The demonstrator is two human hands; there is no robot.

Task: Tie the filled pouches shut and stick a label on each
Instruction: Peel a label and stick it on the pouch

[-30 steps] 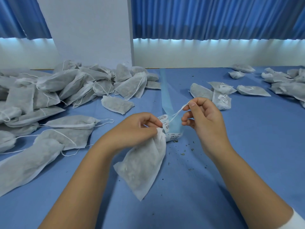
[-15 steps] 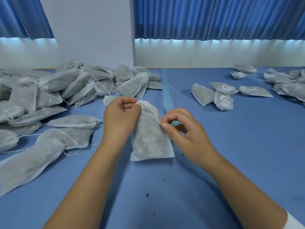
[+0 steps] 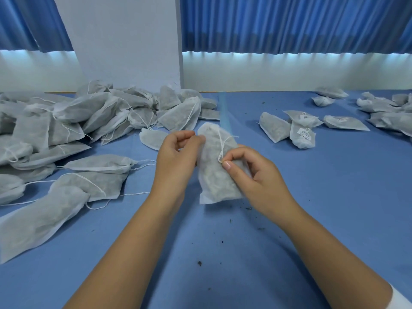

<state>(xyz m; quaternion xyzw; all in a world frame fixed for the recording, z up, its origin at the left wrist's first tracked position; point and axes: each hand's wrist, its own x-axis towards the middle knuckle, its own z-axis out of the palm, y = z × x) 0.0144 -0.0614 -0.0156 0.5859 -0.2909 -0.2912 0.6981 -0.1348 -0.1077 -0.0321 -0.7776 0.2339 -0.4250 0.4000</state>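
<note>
Left hand [image 3: 176, 152] grips pouch [image 3: 214, 177], now higher; right hand [image 3: 256, 177] pinches drawstring [image 3: 221, 145].

left hand [image 3: 178, 157]: fingers curled, thumb and fingertips pinching the upper left edge of the pouch [image 3: 214, 175]; back of hand toward the camera
right hand [image 3: 258, 177]: thumb and forefinger pinching the drawstring [image 3: 223, 141] against the pouch front; other fingers curled in at its right side
spacing: hands close, pouch between the two sets of fingers
forearms: both bare, converging toward the fingers
sleeve [image 3: 401, 302]: white edge on right arm, well back from the fingers
</note>
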